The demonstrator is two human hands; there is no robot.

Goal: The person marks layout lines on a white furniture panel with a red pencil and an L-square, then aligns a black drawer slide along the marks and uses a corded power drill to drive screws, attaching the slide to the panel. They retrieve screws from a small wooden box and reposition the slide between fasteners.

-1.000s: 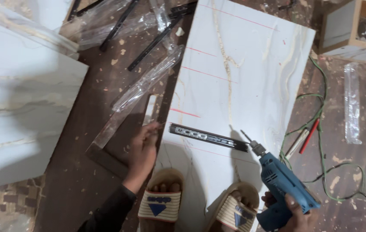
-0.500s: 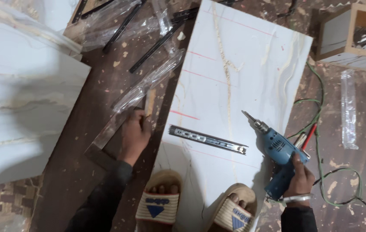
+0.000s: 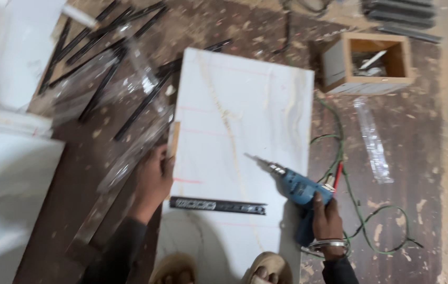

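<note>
One blue electric drill (image 3: 300, 190) lay gripped in the right hand (image 3: 327, 218), whose fingers were closed round its handle; a metal bangle sat on that wrist. The drill rested over the lower right part of one white marbled board (image 3: 240, 105), its long axis slanting from lower right to upper left, with the bit (image 3: 258, 161) pointing up and left across the panel. One dark metal drawer slide (image 3: 217, 205) lay flat on the same board just below the drill, running left to right, close to the board's near edge. The left hand (image 3: 154, 181) was at the board's left edge, its fingers curled against a small pale wooden strip (image 3: 174, 139) there; whether they pinched it could not be told.

Two sandalled feet (image 3: 223, 269) showed at the bottom edge. The board lay on a dark brown wooden floor (image 3: 418, 147) scattered with sawdust and chips. About half a dozen more black slides in clear plastic sleeves (image 3: 103, 79) lay to the upper left. One open wooden box (image 3: 374, 63) stood to the upper right, one empty clear sleeve (image 3: 374, 142) below it, and a green cable (image 3: 360, 221) looped beside the drill. Another white panel (image 3: 8, 184) filled the left.
</note>
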